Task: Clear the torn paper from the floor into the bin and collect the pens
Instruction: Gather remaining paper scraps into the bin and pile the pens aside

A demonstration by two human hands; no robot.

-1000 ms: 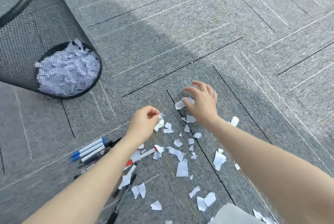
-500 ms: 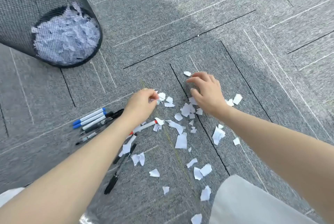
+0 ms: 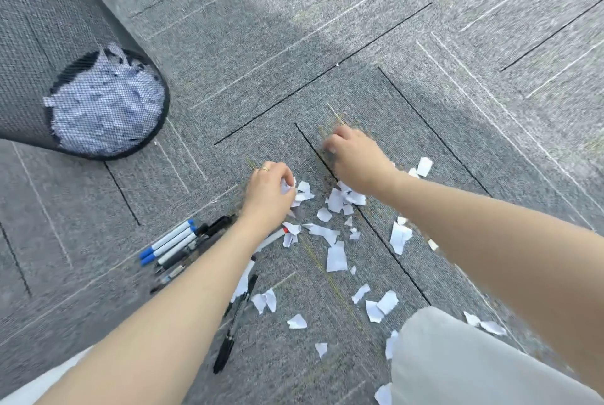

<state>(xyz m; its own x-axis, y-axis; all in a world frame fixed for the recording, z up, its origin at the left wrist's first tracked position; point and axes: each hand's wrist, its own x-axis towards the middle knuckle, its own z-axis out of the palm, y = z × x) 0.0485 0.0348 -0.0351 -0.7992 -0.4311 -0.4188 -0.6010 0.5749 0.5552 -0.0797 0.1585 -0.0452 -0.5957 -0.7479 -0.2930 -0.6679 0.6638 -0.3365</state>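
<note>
Torn paper scraps (image 3: 336, 257) lie scattered over the grey carpet tiles (image 3: 327, 28) between the two forearms, thickest just below the hands and thinning toward the trouser leg (image 3: 457, 365) at the bottom edge. The left hand (image 3: 269, 190) has its fingers curled round a small wad of scraps at the near edge of that cluster; a ring shows on one finger. The right hand (image 3: 354, 156) sits a little farther out, knuckles up, fingers bent down onto the carpet; it is blurred, so whether it pinches a piece or only rakes at one I cannot tell. Both arms reach forward and down, wrists nearly level. The step in hand looks like gathering, and it would go best by sweeping loose pieces inward into one heap before lifting, since thin bits cling to carpet pile and single picks are slow. The mesh bin (image 3: 65, 45) stands well off to the upper left, already showing white paper through its base, so full handfuls save trips. The pens (image 3: 170, 242) lie bunched beside the left forearm, with one black pen (image 3: 233, 323) apart lower down and scraps resting over some of them; lifting those scraps first should keep the pens from rolling.
</note>
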